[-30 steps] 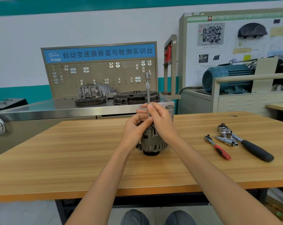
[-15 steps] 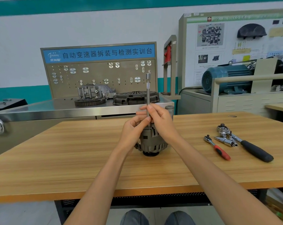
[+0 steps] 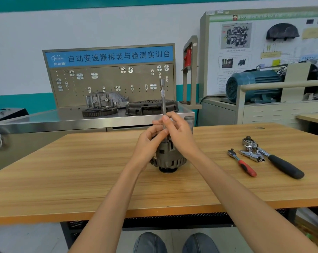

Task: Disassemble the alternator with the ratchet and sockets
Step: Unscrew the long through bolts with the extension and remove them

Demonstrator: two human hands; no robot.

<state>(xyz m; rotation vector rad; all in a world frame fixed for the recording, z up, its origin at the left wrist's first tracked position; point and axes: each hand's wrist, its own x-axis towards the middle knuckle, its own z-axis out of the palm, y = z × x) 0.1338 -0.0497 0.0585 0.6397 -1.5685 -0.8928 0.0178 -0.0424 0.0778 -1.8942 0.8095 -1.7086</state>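
Observation:
A grey alternator (image 3: pixel 168 158) stands upright in the middle of the wooden table (image 3: pixel 63 179). A long silver extension bar (image 3: pixel 163 99) rises straight up from its top, its lower end hidden behind my fingers. My left hand (image 3: pixel 151 141) and my right hand (image 3: pixel 178 134) both pinch the bar's shaft just above the alternator. To the right lie a small ratchet with a red handle (image 3: pixel 243 162), a large ratchet with a black handle (image 3: pixel 277 159) and chrome sockets (image 3: pixel 251 154).
Behind the table stands a steel bench (image 3: pixel 63 121) carrying a gear ring (image 3: pixel 99 111), a cast housing (image 3: pixel 107 100) and a clutch cover (image 3: pixel 151 106), with a pegboard behind. A blue electric motor (image 3: pixel 253 86) sits at the right. My knees (image 3: pixel 174 242) show below the table edge.
My fingers have shifted slightly around the bar's shaft, as in twisting it. The bar stays upright on the alternator and the tools at the right have not moved.

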